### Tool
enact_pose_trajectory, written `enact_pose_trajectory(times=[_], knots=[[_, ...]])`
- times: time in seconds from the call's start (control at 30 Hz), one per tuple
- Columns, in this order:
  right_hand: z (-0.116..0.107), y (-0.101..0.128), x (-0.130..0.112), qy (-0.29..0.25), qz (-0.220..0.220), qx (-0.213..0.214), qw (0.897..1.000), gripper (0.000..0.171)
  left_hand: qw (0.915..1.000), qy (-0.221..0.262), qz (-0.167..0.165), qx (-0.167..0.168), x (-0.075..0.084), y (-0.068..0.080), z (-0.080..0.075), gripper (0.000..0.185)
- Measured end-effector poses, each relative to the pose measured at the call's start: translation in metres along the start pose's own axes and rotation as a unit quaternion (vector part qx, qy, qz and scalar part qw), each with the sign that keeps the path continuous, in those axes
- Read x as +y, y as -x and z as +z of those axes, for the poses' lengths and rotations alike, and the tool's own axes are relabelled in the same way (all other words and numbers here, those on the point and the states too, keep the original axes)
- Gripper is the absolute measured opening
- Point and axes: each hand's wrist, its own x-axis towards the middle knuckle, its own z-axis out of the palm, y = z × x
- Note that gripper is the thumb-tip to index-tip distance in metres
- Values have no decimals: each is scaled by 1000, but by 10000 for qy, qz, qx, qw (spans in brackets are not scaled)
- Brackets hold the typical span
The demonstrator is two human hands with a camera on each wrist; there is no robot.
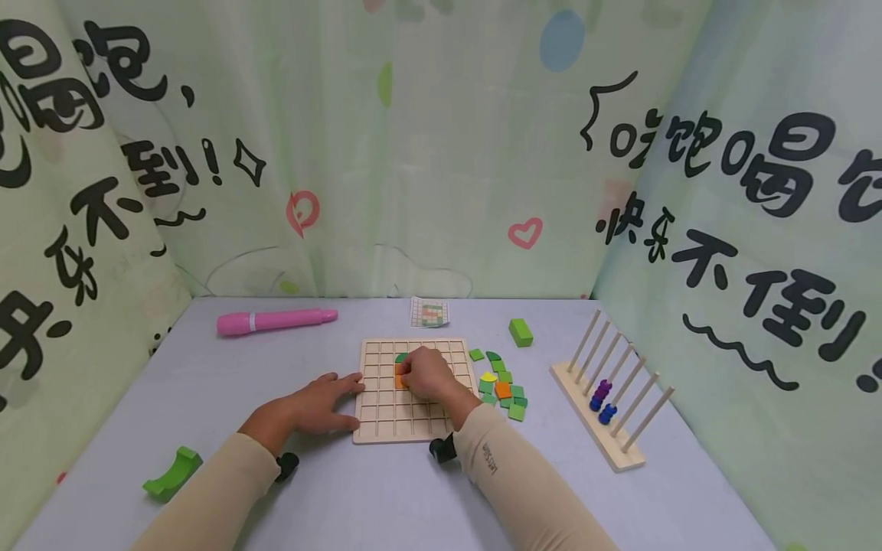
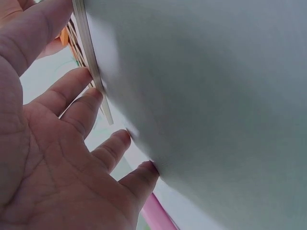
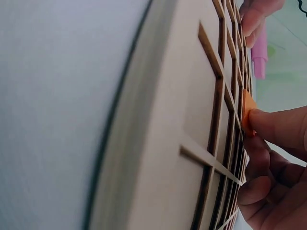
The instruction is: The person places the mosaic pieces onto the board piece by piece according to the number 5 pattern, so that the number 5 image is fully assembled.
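Pale wooden grid board (image 1: pixel 413 413) lying flat on the table, square cells mostly bare, small orange tile (image 1: pixel 400 380) seated in a cell near its middle, green tile (image 1: pixel 400 357) just behind it

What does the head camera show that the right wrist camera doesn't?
Only the head view shows the pile of loose tiles, the green block, the peg rack, the pattern card and the left hand flat at the board's edge. Only the right wrist view shows the grid's raised ribs up close. Both show the wooden grid board, the orange tile under the right hand, and the pink marker.
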Motion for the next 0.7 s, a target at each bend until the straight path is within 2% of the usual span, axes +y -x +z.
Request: enact_pose_trajectory(times=[0.17, 0.47, 0.7], knots=[[1, 0, -2, 102, 36, 30, 9999, 7, 10000, -9, -31, -20, 2, 0, -1, 81], [0, 4, 1, 419, -72, 44, 9991, 10, 10000, -41, -65, -43, 4, -2, 1, 81], [-7, 13, 10, 7, -375, -78, 9993, 7, 10000, -9, 9, -76, 2, 0, 0, 77]])
